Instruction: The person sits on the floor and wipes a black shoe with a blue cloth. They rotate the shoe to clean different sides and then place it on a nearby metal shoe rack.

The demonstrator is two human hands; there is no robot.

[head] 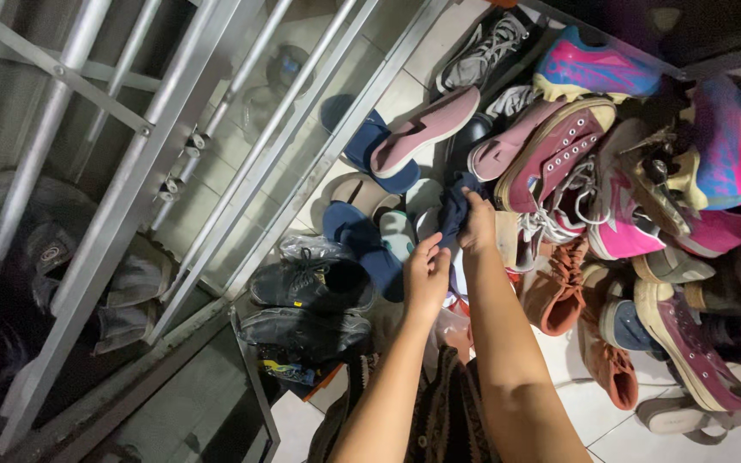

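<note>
View: I look down from my head over both bare forearms at a heap of shoes on a pale tiled floor.
Right hand: my right hand is closed around a dark blue piece of cloth, which hangs bunched from my fingers above the heap.
Left hand: my left hand sits just beside the right one, fingers loosely curled and narrow, fingertips touching the lower end of the same cloth; whether it truly grips, I cannot tell.
Cloth position: near the middle of the view, between a dark blue slipper on the left and a maroon lace-up sneaker on the right.
Above the hands: a pink slip-on shoe lies sole-side tilted across another blue slipper.
Left of my arms: two black lace-up shoes lie side by side, near a metal-framed glass door.
Right of my arms: a rust-orange high-top shoe lies on its side among further maroon and pink shoes.
Far top: a grey sneaker and a bright pink and blue sports shoe.
</note>
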